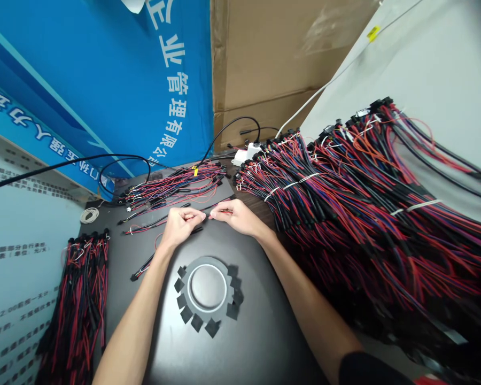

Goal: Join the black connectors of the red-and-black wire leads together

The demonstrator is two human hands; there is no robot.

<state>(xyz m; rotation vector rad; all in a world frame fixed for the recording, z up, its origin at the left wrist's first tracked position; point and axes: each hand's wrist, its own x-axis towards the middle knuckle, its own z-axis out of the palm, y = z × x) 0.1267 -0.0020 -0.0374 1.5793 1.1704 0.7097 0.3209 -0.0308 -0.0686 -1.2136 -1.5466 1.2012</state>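
Both hands meet near the middle of the dark table point(164, 299), fingertips a short gap apart. My left hand point(181, 224) is closed in a pinch on a thin red and black wire harness, whose black sleeve and wires trail toward the lower left. My right hand point(233, 215) pinches a thin wire with red showing at the fingertips; a dark strand runs just behind it. Whether the two wires touch is too small to tell. Below the hands sits a round tape roll point(207, 287) with several black tape pieces point(212, 327) stuck around its edge.
Loose harnesses point(176, 184) lie behind the hands. Large tied cable bundles point(344, 198) fill the right side, and another bundle point(84, 299) hangs at the left edge. A white adapter point(246, 153), a coil of white cord point(89, 215) and a cardboard sheet point(272, 59) stand at the back.
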